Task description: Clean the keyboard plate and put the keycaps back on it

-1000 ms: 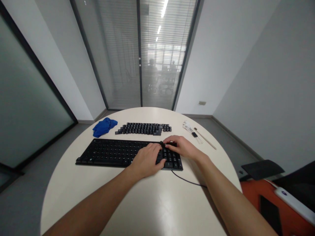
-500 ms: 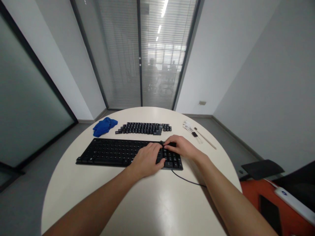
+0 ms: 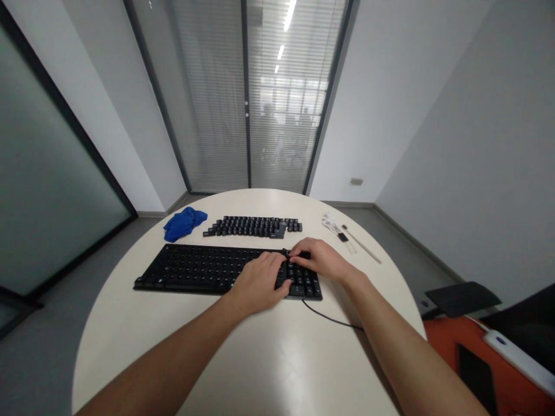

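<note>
A black keyboard (image 3: 195, 267) lies in front of me on the round table. Its left and middle parts show bare key positions, while keycaps are still on the number pad (image 3: 306, 279) at its right end. My left hand (image 3: 260, 282) rests over the keyboard just left of the number pad, fingers stretched out and thumb apart. At the number pad's upper left, my right hand (image 3: 323, 258) has thumb and forefinger closed in a pinch; whatever is between them is too small to make out. The fingertips of both hands nearly meet there. Behind the keyboard, loose black keycaps (image 3: 249, 226) stand in rows.
A crumpled blue cloth (image 3: 184, 223) lies at the back left of the table (image 3: 277, 358). At the back right are a wire keycap puller (image 3: 343, 237), a crumpled clear bag (image 3: 330, 221) and a thin brush (image 3: 364, 245). A cable (image 3: 332, 318) runs under my right forearm. An orange chair (image 3: 451, 341) stands at right.
</note>
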{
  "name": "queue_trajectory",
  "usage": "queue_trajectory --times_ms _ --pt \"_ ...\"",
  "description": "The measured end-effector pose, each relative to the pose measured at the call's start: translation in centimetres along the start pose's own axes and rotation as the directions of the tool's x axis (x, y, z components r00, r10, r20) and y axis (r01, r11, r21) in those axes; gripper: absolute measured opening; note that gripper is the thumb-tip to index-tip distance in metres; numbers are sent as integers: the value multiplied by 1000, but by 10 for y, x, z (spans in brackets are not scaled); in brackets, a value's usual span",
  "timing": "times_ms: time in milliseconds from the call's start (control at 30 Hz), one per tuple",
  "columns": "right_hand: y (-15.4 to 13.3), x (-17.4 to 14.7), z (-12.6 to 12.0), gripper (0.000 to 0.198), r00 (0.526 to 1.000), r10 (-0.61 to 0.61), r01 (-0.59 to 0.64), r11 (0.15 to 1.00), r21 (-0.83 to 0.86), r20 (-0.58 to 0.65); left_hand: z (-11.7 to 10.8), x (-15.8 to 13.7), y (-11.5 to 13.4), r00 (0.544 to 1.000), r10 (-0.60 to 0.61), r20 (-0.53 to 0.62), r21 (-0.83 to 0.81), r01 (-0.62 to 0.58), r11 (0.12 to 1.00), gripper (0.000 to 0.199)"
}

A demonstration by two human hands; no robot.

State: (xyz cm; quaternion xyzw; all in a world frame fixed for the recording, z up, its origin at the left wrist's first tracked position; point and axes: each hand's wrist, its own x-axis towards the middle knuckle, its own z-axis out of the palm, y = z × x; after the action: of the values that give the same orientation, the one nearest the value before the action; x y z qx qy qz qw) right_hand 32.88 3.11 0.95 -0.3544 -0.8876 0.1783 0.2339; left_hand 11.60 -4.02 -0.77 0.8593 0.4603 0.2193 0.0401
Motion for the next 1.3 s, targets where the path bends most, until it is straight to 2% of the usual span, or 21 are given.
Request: queue_trajectory --times_ms 300,467,600,700,867,1300 --pt "2 -2 0 15 999 -32 32 999 -5 23 0 0 0 1000 -13 20 -1 13 1000 39" --pt "1 -2 1 18 996 81 -79 996 49 -40 0 0 -1 1000 8 20 0 -8 1000 42" --pt "4 -2 5 14 991 110 -102 990 95 -82 -1 0 -1 1000 28 14 7 -28 1000 43" --pt "8 -2 8 16 990 131 -117 970 214 -52 0 0 -1 1000 23 13 10 -23 1000 43" --pt "19 -1 11 18 971 233 -236 897 372 54 0 0 -2 999 29 18 14 -29 999 41" --pt "18 4 19 16 922 383 -370 837 402 52 6 0 -4 998 65 -15 8 -65 998 39"
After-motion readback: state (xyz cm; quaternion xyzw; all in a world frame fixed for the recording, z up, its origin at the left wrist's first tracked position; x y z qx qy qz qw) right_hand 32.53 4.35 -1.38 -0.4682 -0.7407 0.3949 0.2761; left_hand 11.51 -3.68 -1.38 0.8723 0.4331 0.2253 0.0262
